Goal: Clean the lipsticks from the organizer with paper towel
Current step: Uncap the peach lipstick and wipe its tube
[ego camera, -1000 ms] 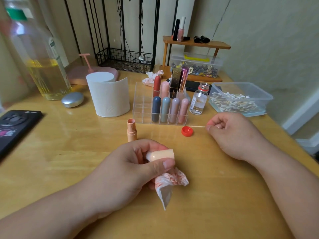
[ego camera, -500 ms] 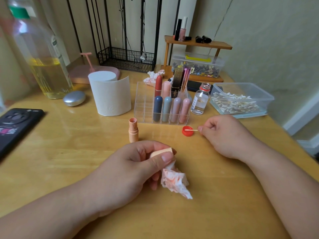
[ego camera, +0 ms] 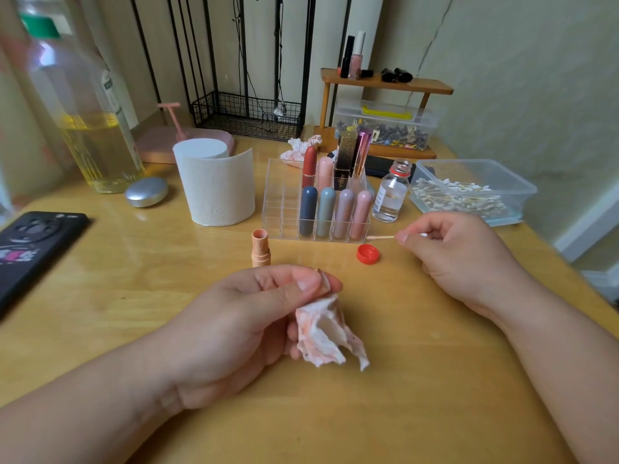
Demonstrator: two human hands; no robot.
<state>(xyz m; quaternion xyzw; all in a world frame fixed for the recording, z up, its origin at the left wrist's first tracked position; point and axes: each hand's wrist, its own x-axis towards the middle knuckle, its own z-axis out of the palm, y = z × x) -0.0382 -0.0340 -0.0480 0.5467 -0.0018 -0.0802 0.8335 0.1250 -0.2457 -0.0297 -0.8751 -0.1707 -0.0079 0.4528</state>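
Observation:
My left hand [ego camera: 248, 316] is closed on a peach lipstick cap, mostly hidden behind my thumb, and on a crumpled paper towel [ego camera: 326, 336] stained orange that hangs below my fingers. The open peach lipstick tube [ego camera: 260, 248] stands upright on the table just beyond that hand. My right hand [ego camera: 459, 256] pinches a cotton swab [ego camera: 380, 237] whose tip points left, above a red bottle cap [ego camera: 367, 254]. The clear organizer [ego camera: 281, 209] holds several lipsticks in its right-hand slots.
A paper towel roll [ego camera: 216, 185] stands left of the organizer. A small open glass bottle [ego camera: 391, 192] and a tub of cotton swabs [ego camera: 475, 192] sit to its right. A phone [ego camera: 33, 242], a silver tin [ego camera: 146, 191] and a large oil bottle [ego camera: 87, 112] are at the left.
My left hand has turned the cap inward, so it is nearly hidden now. My right hand dipped the swab at the red cap, then lifted it slightly up and to the right.

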